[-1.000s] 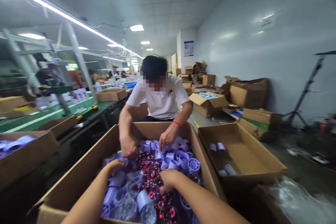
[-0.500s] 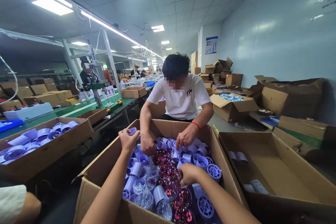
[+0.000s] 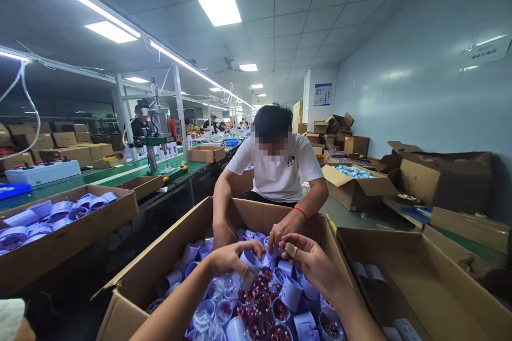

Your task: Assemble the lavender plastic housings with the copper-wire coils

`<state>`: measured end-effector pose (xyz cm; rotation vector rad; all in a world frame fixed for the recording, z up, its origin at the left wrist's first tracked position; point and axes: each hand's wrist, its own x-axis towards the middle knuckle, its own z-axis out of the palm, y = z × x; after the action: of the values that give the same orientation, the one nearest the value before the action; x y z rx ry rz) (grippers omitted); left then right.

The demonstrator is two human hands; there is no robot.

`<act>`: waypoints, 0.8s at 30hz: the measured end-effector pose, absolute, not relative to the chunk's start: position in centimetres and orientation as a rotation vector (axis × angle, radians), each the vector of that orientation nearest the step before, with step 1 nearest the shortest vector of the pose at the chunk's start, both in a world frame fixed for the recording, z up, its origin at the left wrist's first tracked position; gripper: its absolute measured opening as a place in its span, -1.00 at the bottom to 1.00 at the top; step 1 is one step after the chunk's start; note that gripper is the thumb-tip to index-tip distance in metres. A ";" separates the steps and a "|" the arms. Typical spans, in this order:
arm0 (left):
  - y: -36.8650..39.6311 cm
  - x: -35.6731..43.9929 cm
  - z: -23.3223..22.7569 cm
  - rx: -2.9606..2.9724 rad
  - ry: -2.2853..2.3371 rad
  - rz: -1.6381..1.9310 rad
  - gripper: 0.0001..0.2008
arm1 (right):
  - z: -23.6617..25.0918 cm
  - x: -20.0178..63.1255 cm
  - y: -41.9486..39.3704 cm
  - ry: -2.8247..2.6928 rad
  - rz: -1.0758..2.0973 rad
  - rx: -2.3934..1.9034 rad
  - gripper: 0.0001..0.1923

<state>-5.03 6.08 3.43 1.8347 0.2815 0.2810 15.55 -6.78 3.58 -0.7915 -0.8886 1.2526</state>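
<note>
My left hand (image 3: 237,260) is closed around the rim of a lavender plastic cup-shaped housing (image 3: 251,260) over the middle of the large cardboard box (image 3: 134,269). To its right, my right hand (image 3: 310,260) is raised with thumb and fingers pinched; what they hold is too small to make out. Under both hands lie many lavender housings (image 3: 290,292), clear plastic cups (image 3: 204,314) and a heap of small red and dark parts (image 3: 258,298). A co-worker's hand (image 3: 280,234) is close to my fingertips, and their other hand reaches in at the far left.
The co-worker (image 3: 276,170) sits across the box. At right stands a shallow carton (image 3: 432,272) with several housings in it. Another carton (image 3: 76,248) of housings is on the left, beside a green workbench (image 3: 196,162) with a press (image 3: 156,128). More cartons (image 3: 356,186) line the wall.
My left hand has moved from the box's left side to its middle with the housing. My right hand has risen from the red parts, pinched. The camera view has tilted up slightly.
</note>
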 end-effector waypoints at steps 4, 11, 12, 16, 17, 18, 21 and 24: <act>6.0 -4.4 2.8 1.656 0.140 0.109 -0.55 | 4.2 15.2 -7.1 -0.789 1.384 -0.724 -0.61; 6.2 -4.2 2.6 1.578 0.182 -0.073 -0.42 | 2.7 15.2 -5.9 -0.842 1.306 -0.804 -0.63; 6.3 -4.4 2.8 1.571 0.188 -0.058 -0.43 | 2.5 15.3 -5.8 -0.850 1.282 -0.822 -0.62; 6.8 -5.2 3.7 1.588 0.231 0.057 -0.47 | 2.6 15.9 -5.7 -0.851 1.259 -0.885 -0.52; 6.9 -5.4 3.9 1.602 0.247 0.061 -0.47 | 2.7 16.0 -5.8 -0.854 1.251 -0.890 -0.50; 6.9 -5.6 4.0 1.615 0.263 0.053 -0.46 | 2.9 16.1 -5.9 -0.863 1.239 -0.893 -0.49; 7.0 -5.8 4.3 1.636 0.292 0.021 -0.45 | 3.1 16.3 -6.1 -0.889 1.190 -0.897 -0.48; 7.0 -5.9 4.5 1.637 0.287 0.025 -0.47 | 3.1 16.2 -6.1 -0.922 1.158 -0.921 -0.46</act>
<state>-5.89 6.97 4.46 1.6370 0.2869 0.0248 16.19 -6.09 3.10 -0.9214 -0.9218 1.1584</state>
